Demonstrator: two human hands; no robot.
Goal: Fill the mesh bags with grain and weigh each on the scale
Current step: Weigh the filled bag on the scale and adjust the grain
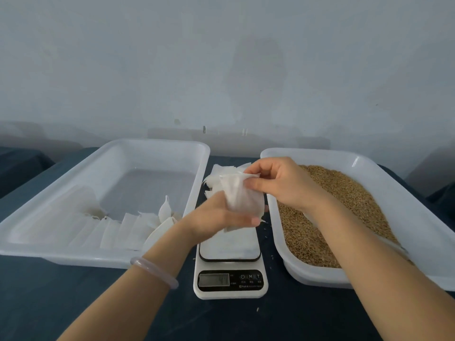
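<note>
From the head camera, the work surface is a table covered in dark blue cloth (pixel 73 303), pushed up against a pale, bluish-white wall (pixel 221 57) that is scuffed and stained near its base. More dark covered surfaces show dimly at the far left and right edges.

A white digital scale (pixel 230 267) stands in the middle of the cloth, its display too blurred to read. A few loose kernels (pixel 258 309) lie on the cloth beside it. To its left is a white plastic tray (pixel 204 153) with a row of white bags (pixel 123 230) overlapping along its near wall. To its right a second white tray (pixel 275 217) is filled with brown grain (pixel 344 205). Behind the scale, between the trays, lies a loose stack of empty bags (pixel 221 173).

The mesh bag (pixel 242 195) is held up above the scale's platform. The left hand (pixel 216 217), a pale bracelet (pixel 154 268) on its wrist, curls around the bag's lower part. The right hand (pixel 278 183) pinches the bag's top edge between thumb and fingers.
</note>
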